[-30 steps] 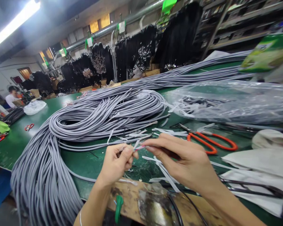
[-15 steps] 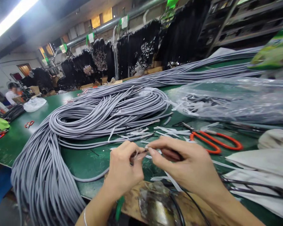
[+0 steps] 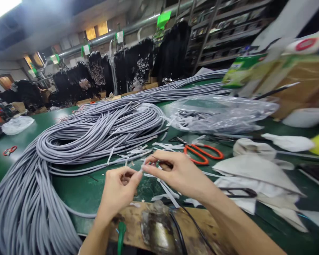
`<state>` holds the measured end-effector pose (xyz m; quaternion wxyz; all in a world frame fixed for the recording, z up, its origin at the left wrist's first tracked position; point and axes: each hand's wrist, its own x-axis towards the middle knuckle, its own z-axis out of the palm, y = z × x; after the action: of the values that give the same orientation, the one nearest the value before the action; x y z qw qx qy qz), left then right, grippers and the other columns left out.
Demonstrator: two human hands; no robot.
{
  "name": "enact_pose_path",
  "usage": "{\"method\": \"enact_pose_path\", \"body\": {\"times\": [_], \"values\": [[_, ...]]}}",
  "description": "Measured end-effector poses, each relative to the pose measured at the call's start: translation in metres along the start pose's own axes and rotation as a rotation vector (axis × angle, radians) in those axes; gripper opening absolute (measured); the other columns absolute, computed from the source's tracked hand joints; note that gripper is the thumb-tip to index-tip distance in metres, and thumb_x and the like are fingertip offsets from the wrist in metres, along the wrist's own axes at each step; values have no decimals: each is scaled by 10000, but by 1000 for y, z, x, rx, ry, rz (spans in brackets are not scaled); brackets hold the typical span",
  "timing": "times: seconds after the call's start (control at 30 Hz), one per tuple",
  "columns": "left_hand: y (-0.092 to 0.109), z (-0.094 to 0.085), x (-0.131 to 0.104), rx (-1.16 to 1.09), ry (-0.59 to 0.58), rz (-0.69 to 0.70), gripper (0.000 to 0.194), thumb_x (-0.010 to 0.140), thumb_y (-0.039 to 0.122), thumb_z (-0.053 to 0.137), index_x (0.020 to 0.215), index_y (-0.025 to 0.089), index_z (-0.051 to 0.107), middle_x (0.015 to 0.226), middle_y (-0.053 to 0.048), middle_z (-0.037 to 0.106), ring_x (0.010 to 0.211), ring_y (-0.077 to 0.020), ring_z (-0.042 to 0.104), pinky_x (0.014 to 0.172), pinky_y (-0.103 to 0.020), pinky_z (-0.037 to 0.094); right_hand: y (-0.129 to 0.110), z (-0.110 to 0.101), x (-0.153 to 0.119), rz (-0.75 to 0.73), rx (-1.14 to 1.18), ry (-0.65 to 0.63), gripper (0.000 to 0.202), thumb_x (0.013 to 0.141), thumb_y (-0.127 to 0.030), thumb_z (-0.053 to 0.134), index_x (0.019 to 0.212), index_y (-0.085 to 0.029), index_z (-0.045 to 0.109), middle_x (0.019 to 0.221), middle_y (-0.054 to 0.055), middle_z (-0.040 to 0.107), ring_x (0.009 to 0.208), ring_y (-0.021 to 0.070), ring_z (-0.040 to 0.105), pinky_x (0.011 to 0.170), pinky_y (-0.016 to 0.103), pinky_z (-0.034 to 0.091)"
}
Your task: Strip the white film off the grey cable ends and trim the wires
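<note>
My left hand (image 3: 119,189) is closed round the end part of a grey cable (image 3: 81,213), which runs in from the left behind my wrist. Fingertips of my right hand (image 3: 179,173) pinch at the cable's tip, right against my left thumb. A small pale bit and a trace of red show between the fingers; the rest of the tip is hidden. Just beyond my hands lie white paper-like strips (image 3: 168,146) and large scissors with orange handles (image 3: 196,156). Below them, a metal block (image 3: 159,230) sits on a worn wooden board (image 3: 130,219).
A big looped bundle of grey cables (image 3: 95,136) covers the left and hangs off the table (image 3: 77,193). Further right are a clear plastic bag (image 3: 228,109), white cloth gloves (image 3: 257,173) and a cardboard box (image 3: 303,85). Small red-handled scissors (image 3: 10,151) lie far left.
My view has swung right, so the table's things sit further left and more of its right side shows. Both hands stay together at the cable's tip, with the right fingers slightly shifted.
</note>
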<state>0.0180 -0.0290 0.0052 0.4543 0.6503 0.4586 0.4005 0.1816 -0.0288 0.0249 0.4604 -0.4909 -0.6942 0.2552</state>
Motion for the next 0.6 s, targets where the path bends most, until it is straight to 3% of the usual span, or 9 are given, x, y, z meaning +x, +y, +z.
{"method": "enact_pose_path", "body": {"times": [0.07, 0.2, 0.37, 0.47, 0.6], "values": [[1, -3, 0, 30, -18, -10, 300, 734, 398, 638, 618, 122, 623, 457, 32, 467, 420, -78, 395, 414, -191, 297, 0, 1, 0, 8, 3, -10, 181, 724, -269, 588, 582, -177, 654, 551, -7, 605, 488, 94, 442, 452, 220, 345], [-2, -5, 3, 53, 27, 15, 307, 732, 410, 625, 636, 119, 648, 459, 23, 490, 402, -79, 374, 402, -195, 282, 0, 5, 1, 89, 143, -34, 165, 724, -251, 610, 824, -156, 701, 719, 20, 690, 589, 114, 571, 508, 214, 419], [-7, 4, 2, 405, 192, 245, 205, 751, 257, 595, 579, 153, 630, 504, 4, 548, 460, -105, 423, 471, -217, 294, 3, 12, -5, -22, -1, -23, 308, 704, -83, 530, 944, -169, 703, 698, 15, 688, 637, 129, 608, 624, 248, 457], [-7, 5, 0, 514, 98, 344, 252, 746, 181, 580, 500, 158, 529, 497, 14, 495, 488, -108, 410, 497, -226, 274, 6, 13, -4, -2, 39, -88, 297, 644, -35, 491, 788, -180, 707, 663, 2, 667, 615, 123, 575, 629, 254, 445], [-1, -2, -1, 348, -187, 355, 215, 744, 183, 611, 536, 149, 566, 521, 9, 531, 520, -109, 438, 525, -223, 305, 10, 11, 5, 186, 333, -224, 121, 611, -119, 522, 587, -160, 633, 498, -31, 545, 466, 88, 465, 486, 214, 399]]}}
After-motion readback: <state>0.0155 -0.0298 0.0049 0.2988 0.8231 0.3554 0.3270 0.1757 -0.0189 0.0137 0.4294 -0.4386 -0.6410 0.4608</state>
